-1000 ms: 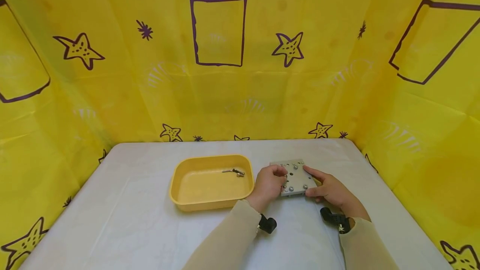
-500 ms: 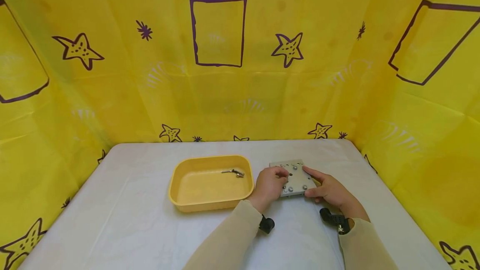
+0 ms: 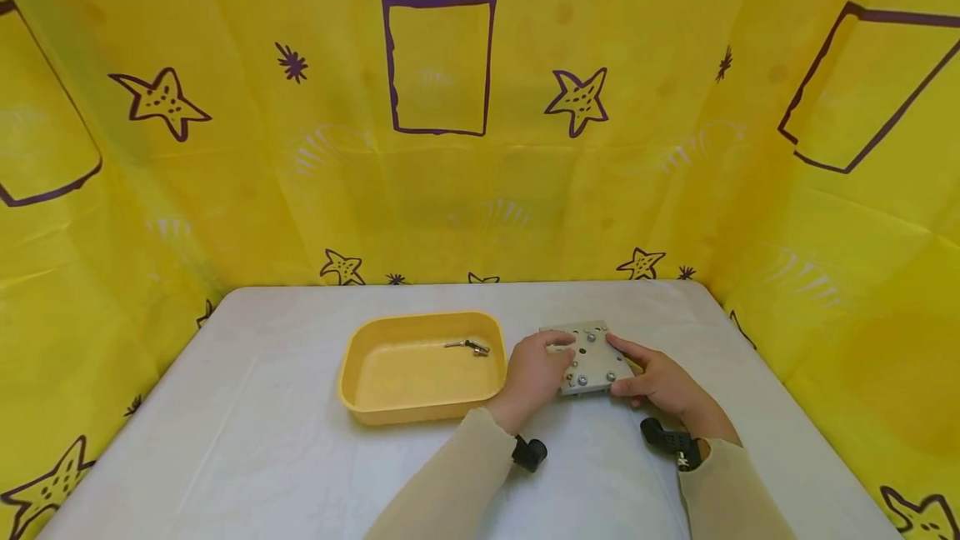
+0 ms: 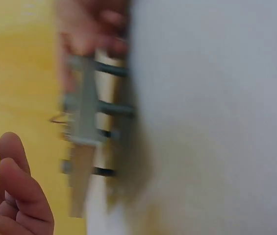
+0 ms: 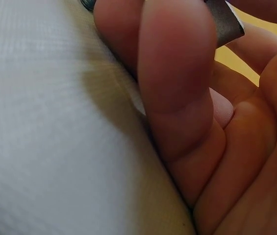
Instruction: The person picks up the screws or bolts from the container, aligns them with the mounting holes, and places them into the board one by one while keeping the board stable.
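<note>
A grey metal plate (image 3: 592, 359) studded with screws sits tilted on the white table, right of the yellow tray (image 3: 360, 386). My right hand (image 3: 660, 383) grips its right side, and the right wrist view shows fingers curled round a plate corner (image 5: 225, 22). My left hand (image 3: 536, 372) lies at the plate's left edge with its fingers curled. The blurred left wrist view shows the plate (image 4: 82, 132) edge-on with bolt shanks sticking out, and my curled left fingers (image 4: 13, 196) just beside it. Whether they pinch anything is hidden.
The yellow tray holds a small metal bolt (image 3: 468, 346) near its far right corner. Yellow star-patterned sheeting (image 3: 450, 148) walls the table at the back and on both sides. Bare white tabletop (image 3: 262, 440) lies to the left and in front of the tray.
My left hand and forearm have shifted slightly left and toward me at the plate's left edge. The plate and my right hand have barely moved.
</note>
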Tool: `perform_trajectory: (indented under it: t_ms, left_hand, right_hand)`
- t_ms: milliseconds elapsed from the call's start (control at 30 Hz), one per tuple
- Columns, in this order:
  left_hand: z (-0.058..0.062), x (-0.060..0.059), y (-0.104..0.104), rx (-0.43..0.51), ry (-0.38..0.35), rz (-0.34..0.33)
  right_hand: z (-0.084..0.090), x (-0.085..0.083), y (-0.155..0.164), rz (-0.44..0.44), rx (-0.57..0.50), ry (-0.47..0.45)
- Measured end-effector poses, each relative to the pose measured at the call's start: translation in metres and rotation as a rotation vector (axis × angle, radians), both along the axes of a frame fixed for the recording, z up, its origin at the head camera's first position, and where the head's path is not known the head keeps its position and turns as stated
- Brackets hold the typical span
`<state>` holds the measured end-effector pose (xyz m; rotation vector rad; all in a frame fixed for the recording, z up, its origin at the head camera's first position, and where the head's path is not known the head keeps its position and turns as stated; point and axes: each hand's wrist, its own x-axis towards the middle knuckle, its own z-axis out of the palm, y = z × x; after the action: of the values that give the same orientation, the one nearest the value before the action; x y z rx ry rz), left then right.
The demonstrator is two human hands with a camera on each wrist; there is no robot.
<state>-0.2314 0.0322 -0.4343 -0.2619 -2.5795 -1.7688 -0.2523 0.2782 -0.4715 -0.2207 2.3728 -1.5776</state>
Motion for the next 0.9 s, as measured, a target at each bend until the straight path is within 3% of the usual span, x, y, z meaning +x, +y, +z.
perform_trajectory:
  t_ms: [100, 167, 267, 367, 633, 900]
  left_hand:
    - [0.016, 0.008, -0.018, 0.207, -0.039, 0.008]
    - [0.027, 0.010, -0.035, 0.268, -0.043, 0.015]
    - [0.040, 0.009, -0.063, 0.241, -0.072, 0.018]
    - [0.045, 0.005, -0.092, 0.155, -0.105, 0.012]
    - [0.029, 0.003, -0.142, -0.131, -0.138, 0.006]
    - [0.008, -0.007, -0.156, -0.229, -0.149, -0.007]
  right_hand:
    - [0.000, -0.001, -0.001, 0.000, 0.018, -0.005]
    - [-0.001, -0.001, -0.001, 0.006, 0.019, -0.003]
    - [0.000, 0.000, -0.001, 0.007, 0.018, 0.004]
    - [0.001, 0.001, -0.001, 0.006, 0.021, 0.011]
    - [0.001, 0.003, -0.003, -0.003, 0.035, 0.006]
    - [0.000, 0.002, -0.001, 0.007, 0.011, 0.022]
